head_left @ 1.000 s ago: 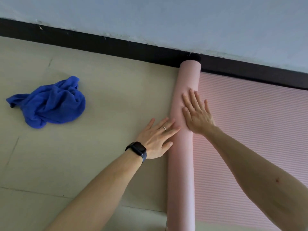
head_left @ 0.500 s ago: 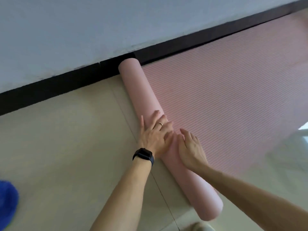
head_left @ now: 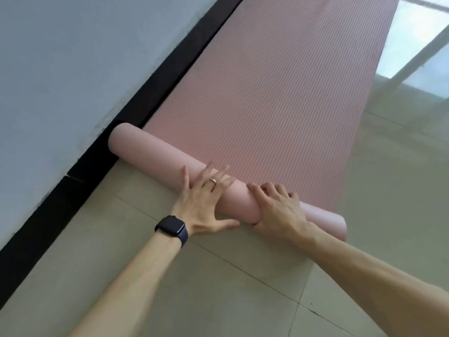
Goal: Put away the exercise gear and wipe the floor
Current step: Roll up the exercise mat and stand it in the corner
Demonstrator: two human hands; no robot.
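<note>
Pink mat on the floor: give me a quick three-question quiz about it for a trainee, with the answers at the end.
1. True or false: the pink mat is fully rolled up.
2. Which wrist wears the dark watch? A) left B) right C) neither
3. Fill in: the far end of the roll reaches the black ____ along the wall.

Key: 1 false, a long stretch lies flat beyond the roll. 2 A. 3 baseboard.
</note>
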